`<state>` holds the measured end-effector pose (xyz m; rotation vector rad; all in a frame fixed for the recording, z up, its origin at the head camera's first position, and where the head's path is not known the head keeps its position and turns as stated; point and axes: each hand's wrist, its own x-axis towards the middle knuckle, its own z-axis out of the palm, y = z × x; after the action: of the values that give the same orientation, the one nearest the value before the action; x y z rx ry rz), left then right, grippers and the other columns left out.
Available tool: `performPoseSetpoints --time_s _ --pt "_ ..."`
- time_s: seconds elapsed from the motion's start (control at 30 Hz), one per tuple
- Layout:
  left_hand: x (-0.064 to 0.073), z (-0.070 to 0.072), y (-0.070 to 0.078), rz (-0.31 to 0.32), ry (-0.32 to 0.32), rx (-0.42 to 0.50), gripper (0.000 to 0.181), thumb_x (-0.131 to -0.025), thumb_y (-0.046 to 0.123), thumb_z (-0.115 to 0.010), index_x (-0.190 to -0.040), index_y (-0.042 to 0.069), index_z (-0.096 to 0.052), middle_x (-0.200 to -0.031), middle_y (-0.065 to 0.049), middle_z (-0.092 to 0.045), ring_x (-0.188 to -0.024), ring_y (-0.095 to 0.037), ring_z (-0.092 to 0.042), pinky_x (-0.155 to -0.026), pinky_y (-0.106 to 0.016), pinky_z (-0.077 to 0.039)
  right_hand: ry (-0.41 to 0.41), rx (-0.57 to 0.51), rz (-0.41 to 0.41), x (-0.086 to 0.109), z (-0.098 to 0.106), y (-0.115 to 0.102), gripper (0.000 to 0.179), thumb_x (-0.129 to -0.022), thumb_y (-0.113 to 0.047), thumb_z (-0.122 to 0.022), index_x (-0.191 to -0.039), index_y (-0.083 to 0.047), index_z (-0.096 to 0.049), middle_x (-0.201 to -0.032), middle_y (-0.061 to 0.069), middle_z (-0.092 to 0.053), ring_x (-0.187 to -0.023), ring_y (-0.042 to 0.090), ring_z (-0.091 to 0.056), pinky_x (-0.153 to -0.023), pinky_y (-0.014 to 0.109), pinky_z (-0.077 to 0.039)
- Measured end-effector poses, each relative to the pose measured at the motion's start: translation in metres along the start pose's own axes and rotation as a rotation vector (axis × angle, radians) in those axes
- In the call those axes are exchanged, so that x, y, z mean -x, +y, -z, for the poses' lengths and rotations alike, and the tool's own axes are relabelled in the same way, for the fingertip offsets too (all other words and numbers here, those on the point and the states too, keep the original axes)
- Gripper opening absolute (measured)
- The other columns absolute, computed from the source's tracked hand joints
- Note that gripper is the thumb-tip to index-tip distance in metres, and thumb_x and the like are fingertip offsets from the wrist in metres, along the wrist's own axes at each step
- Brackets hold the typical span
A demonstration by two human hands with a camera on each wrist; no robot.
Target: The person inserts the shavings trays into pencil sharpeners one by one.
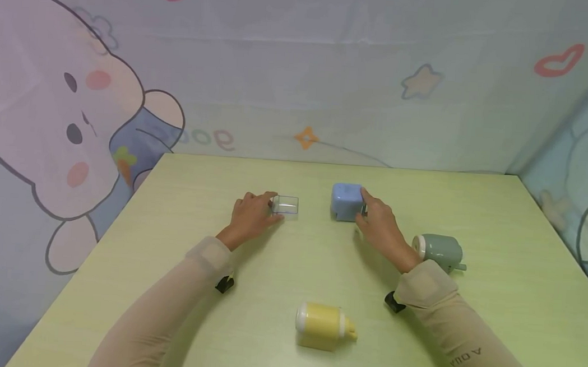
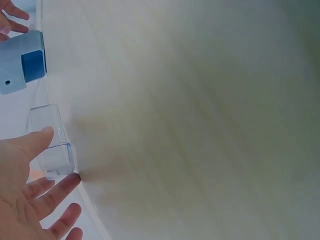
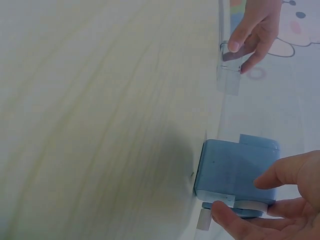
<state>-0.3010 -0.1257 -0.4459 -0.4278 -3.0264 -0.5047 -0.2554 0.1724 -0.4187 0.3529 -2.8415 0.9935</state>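
In the head view, a clear plastic drawer (image 1: 286,204) lies toward the table's far edge. My left hand (image 1: 251,214) holds its left end, thumb along the near side and a finger at the far side; through the clear wall a fingertip shows in the right wrist view. A short distance to the right stands a blue pencil sharpener (image 1: 346,201), with an open slot (image 2: 33,65) facing the drawer. My right hand (image 1: 381,225) grips its crank end: the thumb lies against the body (image 3: 230,170), other fingers reach round beside the crank (image 3: 204,219).
A green crank pencil sharpener (image 1: 438,251) lies right of my right wrist. Nearer to me, a yellow one (image 1: 323,325) lies on its side between my forearms. Behind the pale table (image 1: 267,283) hangs a printed cloth (image 1: 290,82).
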Motion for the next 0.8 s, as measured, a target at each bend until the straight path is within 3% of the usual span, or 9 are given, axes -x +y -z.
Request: performPoseSetpoints --time_s 0.47,0.8 --pt "-0.004 -0.006 0.015 -0.028 -0.005 0.007 0.063 -0.093 0.044 -0.07 -0.145 0.014 -0.05 -0.119 -0.001 -0.069 -0.113 -0.031 -0.051 -0.091 -0.045 -0.038 0.019 0.002 0.0 -0.001 0.0 0.0 0.063 -0.092 0.002 -0.051 -0.149 0.014 -0.028 -0.126 0.035 -0.054 -0.061 0.021 -0.04 -0.058 0.034 -0.037" --pt "-0.005 -0.007 0.028 -0.043 -0.009 0.019 0.064 -0.091 0.045 -0.071 -0.144 0.015 -0.051 -0.115 0.0 -0.069 -0.113 -0.031 -0.052 -0.091 -0.045 -0.038 0.032 0.005 0.014 -0.001 -0.002 0.0 0.064 -0.09 0.005 -0.052 -0.148 0.014 -0.028 -0.123 0.036 -0.055 -0.058 0.017 -0.038 -0.053 0.03 -0.035"
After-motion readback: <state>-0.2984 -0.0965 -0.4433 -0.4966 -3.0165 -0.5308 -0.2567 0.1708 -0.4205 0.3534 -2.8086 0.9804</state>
